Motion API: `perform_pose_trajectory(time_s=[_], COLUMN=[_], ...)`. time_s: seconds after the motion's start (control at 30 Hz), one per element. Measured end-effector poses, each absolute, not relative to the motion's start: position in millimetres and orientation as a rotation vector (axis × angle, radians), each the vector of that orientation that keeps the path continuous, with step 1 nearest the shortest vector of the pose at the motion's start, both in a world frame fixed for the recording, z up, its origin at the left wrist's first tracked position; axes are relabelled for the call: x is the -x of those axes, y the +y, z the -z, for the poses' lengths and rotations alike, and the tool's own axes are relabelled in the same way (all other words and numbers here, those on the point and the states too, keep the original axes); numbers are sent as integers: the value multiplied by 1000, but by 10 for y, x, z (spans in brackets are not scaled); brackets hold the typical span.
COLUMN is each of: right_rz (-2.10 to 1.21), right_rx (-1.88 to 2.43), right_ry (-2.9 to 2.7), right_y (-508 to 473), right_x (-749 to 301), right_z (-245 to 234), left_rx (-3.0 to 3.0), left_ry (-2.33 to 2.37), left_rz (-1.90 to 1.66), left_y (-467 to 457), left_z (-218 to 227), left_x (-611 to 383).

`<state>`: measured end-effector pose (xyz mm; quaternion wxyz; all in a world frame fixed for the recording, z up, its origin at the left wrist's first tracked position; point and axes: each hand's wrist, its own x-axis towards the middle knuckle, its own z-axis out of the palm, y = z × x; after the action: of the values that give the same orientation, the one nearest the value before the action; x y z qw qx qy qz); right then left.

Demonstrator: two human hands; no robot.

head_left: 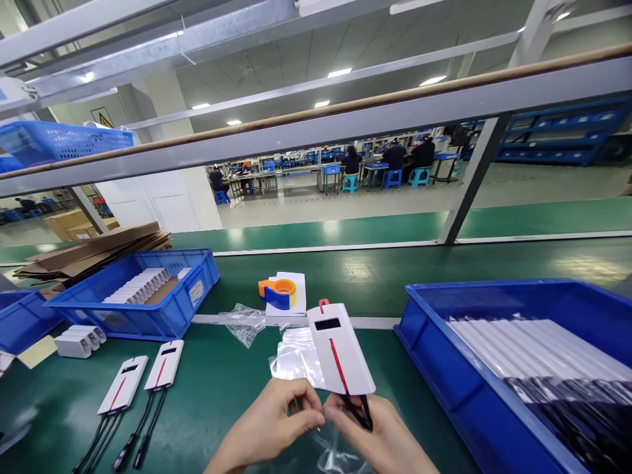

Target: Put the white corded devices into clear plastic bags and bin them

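Observation:
A white flat device (340, 352) with a red stripe, a dark window and short black cables rises tilted above my hands. My right hand (382, 438) is closed around its cable end. My left hand (271, 424) is pinched on a clear plastic bag (296, 359) beside the device's lower end. Two more white devices (143, 378) with black cables lie flat on the green table at the left.
A blue bin (143, 309) of white parts stands at left, with flattened cardboard (93, 253) behind it. A large blue bin (488, 395) of bagged items fills the right. A tape dispenser (277, 291) on white paper and loose bags (244, 322) lie ahead. Small white blocks (79, 341) sit at left. Other people sit at distant tables.

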<state>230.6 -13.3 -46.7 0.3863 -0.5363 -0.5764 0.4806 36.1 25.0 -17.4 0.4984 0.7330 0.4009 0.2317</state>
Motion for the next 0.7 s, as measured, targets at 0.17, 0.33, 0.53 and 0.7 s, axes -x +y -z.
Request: perform_pose_trajectory(time_s=[0.17, 0.33, 0.53, 0.7], right_rz=[-1116, -1216, -1486, -1515], right_rx=[1429, 1413, 1182, 1256], right_ry=[-1350, -1294, -1478, -1594], right_y=[-79, -28, -41, -103], right_x=[-2408, -2454, -2316, -2244], right_z=[606, 726, 453, 474], left_rx=[-1846, -2205, -2757, -2895], left_ry=[1038, 1036, 901, 940], left_rz=[-651, -774, -846, -880], left_y=[230, 181, 133, 168], left_z=[279, 386, 415, 464], left_x=[-377, -362, -457, -421])
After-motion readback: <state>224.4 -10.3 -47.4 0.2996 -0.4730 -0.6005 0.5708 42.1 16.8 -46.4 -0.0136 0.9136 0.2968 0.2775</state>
